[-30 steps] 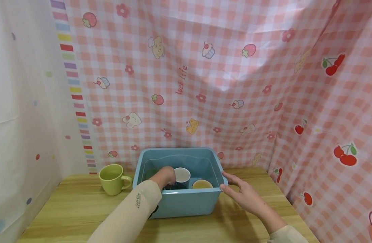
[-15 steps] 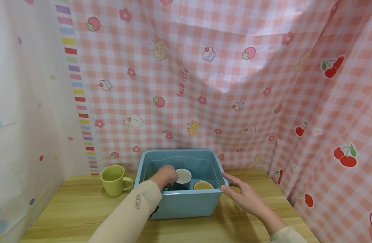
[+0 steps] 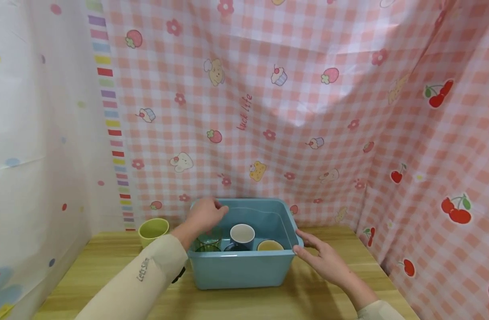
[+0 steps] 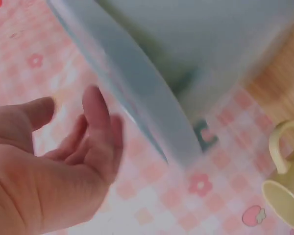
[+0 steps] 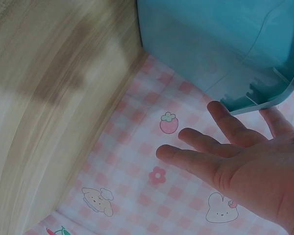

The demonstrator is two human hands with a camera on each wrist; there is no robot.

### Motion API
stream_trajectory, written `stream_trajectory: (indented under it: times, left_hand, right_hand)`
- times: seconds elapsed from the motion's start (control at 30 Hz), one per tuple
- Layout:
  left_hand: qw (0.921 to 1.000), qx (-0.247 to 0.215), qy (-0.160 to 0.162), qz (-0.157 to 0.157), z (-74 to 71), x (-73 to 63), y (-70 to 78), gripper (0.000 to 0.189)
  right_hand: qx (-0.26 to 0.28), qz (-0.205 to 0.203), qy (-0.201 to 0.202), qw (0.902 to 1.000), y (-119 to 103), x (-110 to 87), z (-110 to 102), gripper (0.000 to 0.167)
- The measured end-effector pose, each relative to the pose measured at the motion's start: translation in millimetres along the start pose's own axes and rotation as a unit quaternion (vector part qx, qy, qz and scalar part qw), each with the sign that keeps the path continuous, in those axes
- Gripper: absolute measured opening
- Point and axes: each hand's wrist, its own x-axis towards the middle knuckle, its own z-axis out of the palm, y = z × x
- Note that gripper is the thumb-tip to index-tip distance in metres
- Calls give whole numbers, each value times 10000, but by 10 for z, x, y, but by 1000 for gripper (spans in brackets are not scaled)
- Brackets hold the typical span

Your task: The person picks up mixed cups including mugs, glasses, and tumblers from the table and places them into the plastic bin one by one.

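A blue plastic bin (image 3: 240, 271) stands on the table with several cups and glasses inside. In it are a white cup (image 3: 242, 234), a yellow cup (image 3: 270, 246), a dark blue cup (image 3: 236, 247) and green-tinted glasses (image 3: 209, 238) at the left. My left hand (image 3: 206, 215) hovers over the bin's left side, fingers loosely bent and holding nothing. My right hand (image 3: 322, 260) rests against the bin's right rim, its fingers straight and spread along the outside. The lower parts of the cups are hidden by the bin's front wall.
A green mug (image 3: 153, 231) stands left of the bin, partly covered by my left sleeve; its handle shows in the left wrist view. The wooden table (image 3: 80, 284) ends at a pink checked cloth (image 3: 268, 111) behind, with white cloth (image 3: 44, 133) at the left.
My left hand has risen out of the bin, up and to the left, uncovering the green glasses. My right hand stays at the rim. The head view has shifted slightly.
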Motion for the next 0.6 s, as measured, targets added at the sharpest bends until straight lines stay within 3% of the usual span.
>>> stream_trajectory:
  times: [0.1, 0.17, 0.23, 0.33, 0.47, 0.6]
  left_hand:
    - [9976, -44, 429, 534, -184, -234, 9, 47]
    - [9931, 222, 639, 961, -266, -321, -60, 53]
    - [9856, 640, 798, 1345, -330, -380, -152, 58]
    - [9681, 1334, 1069, 1834, -392, -422, -282, 64]
    - [9451, 2074, 1325, 2148, -439, -436, -424, 70]
    - [9365, 2398, 1379, 2154, -481, -455, -503, 70]
  right_hand:
    - [-42, -31, 17, 10000, 0, -1, -2, 63]
    - [-57, -62, 7, 10000, -11, 1, -7, 64]
    - [-51, -83, 2, 10000, -24, 1, -16, 64]
    - [-40, -103, -5, 9999, -37, 0, -32, 64]
    - [-74, -100, -21, 9999, -38, 0, -40, 64]
    - [-104, -43, -36, 9999, -35, -9, -26, 65]
